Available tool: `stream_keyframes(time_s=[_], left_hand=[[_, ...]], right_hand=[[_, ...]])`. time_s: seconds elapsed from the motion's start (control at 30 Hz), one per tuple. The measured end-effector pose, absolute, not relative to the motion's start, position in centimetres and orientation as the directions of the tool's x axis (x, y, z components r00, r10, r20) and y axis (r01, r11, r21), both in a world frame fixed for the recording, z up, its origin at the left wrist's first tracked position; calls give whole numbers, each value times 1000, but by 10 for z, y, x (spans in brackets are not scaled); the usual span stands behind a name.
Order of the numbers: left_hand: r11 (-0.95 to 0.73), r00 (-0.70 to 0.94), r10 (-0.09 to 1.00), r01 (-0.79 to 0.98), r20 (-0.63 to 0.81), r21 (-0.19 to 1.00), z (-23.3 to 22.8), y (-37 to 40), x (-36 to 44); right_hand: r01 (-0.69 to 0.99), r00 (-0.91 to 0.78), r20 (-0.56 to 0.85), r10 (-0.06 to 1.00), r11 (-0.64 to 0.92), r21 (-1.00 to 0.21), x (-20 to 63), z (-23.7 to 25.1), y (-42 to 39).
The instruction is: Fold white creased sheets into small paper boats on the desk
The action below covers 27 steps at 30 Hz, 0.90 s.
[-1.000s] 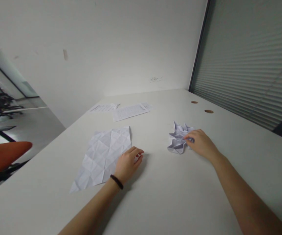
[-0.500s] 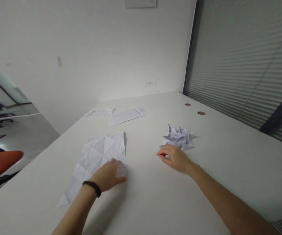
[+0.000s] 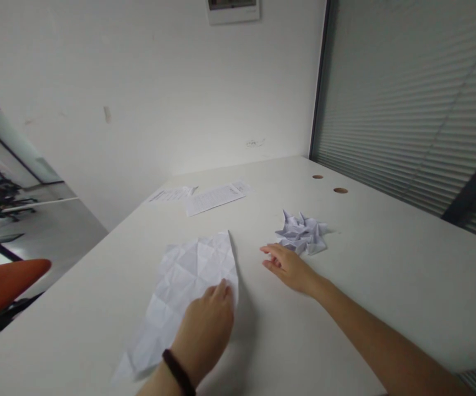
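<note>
A large sheet of white paper (image 3: 192, 264), covered in a grid of fold creases, lies at the left of the table. My left hand (image 3: 211, 319), with a dark band at the wrist, pinches its right edge, which is lifted a little off the surface. My right hand (image 3: 289, 267) hovers just in front of a crumpled, spiky piece of folded paper (image 3: 302, 231). Its thumb and fingers are apart and hold nothing. The back of my left hand hides the lower right part of the sheet.
Printed sheets (image 3: 215, 199) lie toward the back of the white table (image 3: 287, 335), near a pen-like object. Two round holes (image 3: 340, 190) pierce the tabletop by the blinds on the right. An orange chair (image 3: 6, 286) stands beyond the left edge.
My left hand has closed on the creased sheet and drawn it to the right. My right hand's fingers have parted slightly. The view has tilted up a little.
</note>
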State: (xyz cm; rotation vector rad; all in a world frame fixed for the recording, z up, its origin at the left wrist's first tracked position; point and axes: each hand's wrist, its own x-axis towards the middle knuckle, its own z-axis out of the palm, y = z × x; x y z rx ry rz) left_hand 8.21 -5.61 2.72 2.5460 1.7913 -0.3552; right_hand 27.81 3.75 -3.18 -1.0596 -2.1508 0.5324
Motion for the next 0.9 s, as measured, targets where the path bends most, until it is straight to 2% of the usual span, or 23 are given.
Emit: stream_keyframes(time_s=[0.07, 0.2, 0.27, 0.3, 0.33, 0.43, 0.5, 0.63, 0.77, 0.9], left_hand=[[-443, 426, 874, 896, -236, -24, 25, -64, 104], [-636, 681, 716, 726, -152, 260, 24, -66, 114], [-711, 781, 613, 613, -124, 344, 25, -56, 100], [-720, 783, 611, 609, -112, 332, 24, -49, 90], [-700, 746, 659, 654, -93, 287, 21, -41, 79], [-473, 480, 875, 874, -56, 111, 7, -17, 48], [-365, 369, 923, 929, -110, 56, -5, -6, 35], [-327, 329, 932, 944, -154, 34, -25, 1, 33], [-413, 415, 908, 910, -58, 47, -35, 0, 43], [-449, 447, 893, 892, 55, 48, -39, 1, 37]], right_hand=[[530, -436, 388, 812, 580, -618, 278, -34, 37], [566, -416, 366, 832, 552, -612, 279, -34, 37], [595, -396, 347, 850, 525, -608, 279, -35, 38], [605, -387, 343, 856, 517, -605, 278, -35, 38], [614, -380, 343, 859, 512, -601, 278, -36, 39], [648, -369, 355, 859, 511, -564, 274, -37, 38], [679, -371, 351, 860, 509, -529, 270, -36, 34], [686, -462, 300, 835, 551, -476, 260, -34, 23], [702, -562, 198, 803, 590, -399, 256, -39, 19], [765, -536, 159, 829, 557, -324, 259, -46, 25]])
